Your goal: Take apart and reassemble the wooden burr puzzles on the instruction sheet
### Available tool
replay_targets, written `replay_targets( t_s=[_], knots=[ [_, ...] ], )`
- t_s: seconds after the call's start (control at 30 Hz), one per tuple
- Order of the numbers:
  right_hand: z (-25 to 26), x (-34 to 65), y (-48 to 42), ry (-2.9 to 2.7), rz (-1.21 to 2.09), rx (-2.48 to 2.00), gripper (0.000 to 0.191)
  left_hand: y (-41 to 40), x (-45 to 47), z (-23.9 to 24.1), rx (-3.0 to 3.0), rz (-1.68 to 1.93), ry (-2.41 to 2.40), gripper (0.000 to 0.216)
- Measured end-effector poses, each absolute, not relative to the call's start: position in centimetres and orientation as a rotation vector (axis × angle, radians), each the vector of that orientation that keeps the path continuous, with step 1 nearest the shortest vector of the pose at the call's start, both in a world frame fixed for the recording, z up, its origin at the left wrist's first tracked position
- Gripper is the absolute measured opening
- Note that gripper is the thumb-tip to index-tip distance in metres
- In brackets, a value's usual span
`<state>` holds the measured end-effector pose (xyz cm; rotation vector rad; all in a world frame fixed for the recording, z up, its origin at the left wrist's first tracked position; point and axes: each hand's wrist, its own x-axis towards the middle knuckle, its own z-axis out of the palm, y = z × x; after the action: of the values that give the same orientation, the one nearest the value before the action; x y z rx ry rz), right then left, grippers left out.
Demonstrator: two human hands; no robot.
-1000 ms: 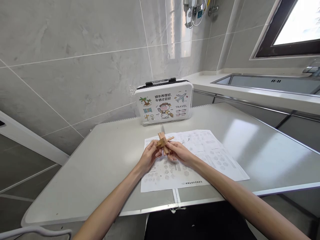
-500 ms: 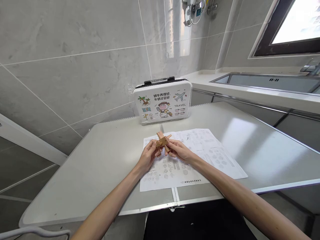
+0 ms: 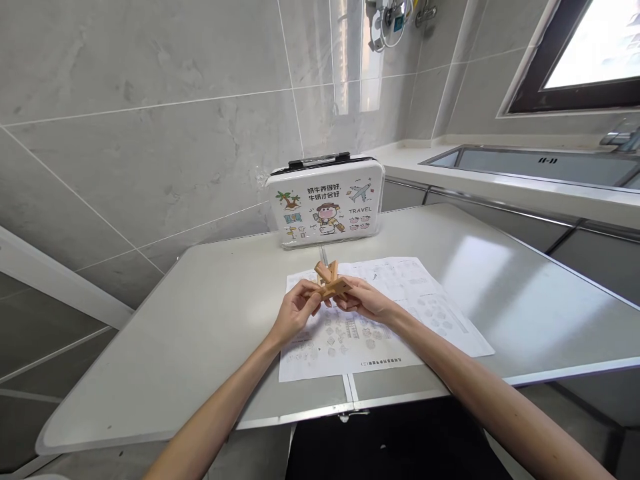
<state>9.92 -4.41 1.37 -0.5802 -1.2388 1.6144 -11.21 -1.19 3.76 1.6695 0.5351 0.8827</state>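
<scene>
A small wooden interlocking puzzle of crossed sticks is held just above the table, between both hands. My left hand pinches its left side with curled fingers. From the right, my right hand grips the puzzle's other side, fingers closed on it. Under the hands lies a printed instruction sheet with small diagrams.
A white travel-themed case with a black handle stands upright against the tiled wall at the back of the grey folding table. A counter with a steel sink runs along the right, under a window.
The puzzle has been turned in my hands, so its sticks point at different angles than a second ago. Both hands stay in about the same place.
</scene>
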Motion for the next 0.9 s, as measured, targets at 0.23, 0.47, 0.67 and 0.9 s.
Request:
replay_targets(
  t_s=[0.23, 0.47, 0.67, 0.9],
  knots=[
    [1.9, 9.7, -4.6, -1.281, 1.555, -0.635, 0.043, -2.3, -11.2, 4.0, 1.758, 0.903, 0.593, 0.029],
    [1.5, 9.0, -4.3, -1.289, 1.399, -0.765, 0.043, -2.0, -10.6, 3.4, 1.536, 0.751, 0.525, 0.041],
    [1.5, 8.7, -4.3, -1.310, 1.302, -0.835, 0.046, -1.9, -10.0, 3.2, 1.235, 0.708, 0.525, 0.039],
    [2.2, 8.7, -4.7, -1.352, 1.245, -0.812, 0.044, -1.6, -10.0, 2.6, 1.035, 0.646, 0.481, 0.033]
  ],
)
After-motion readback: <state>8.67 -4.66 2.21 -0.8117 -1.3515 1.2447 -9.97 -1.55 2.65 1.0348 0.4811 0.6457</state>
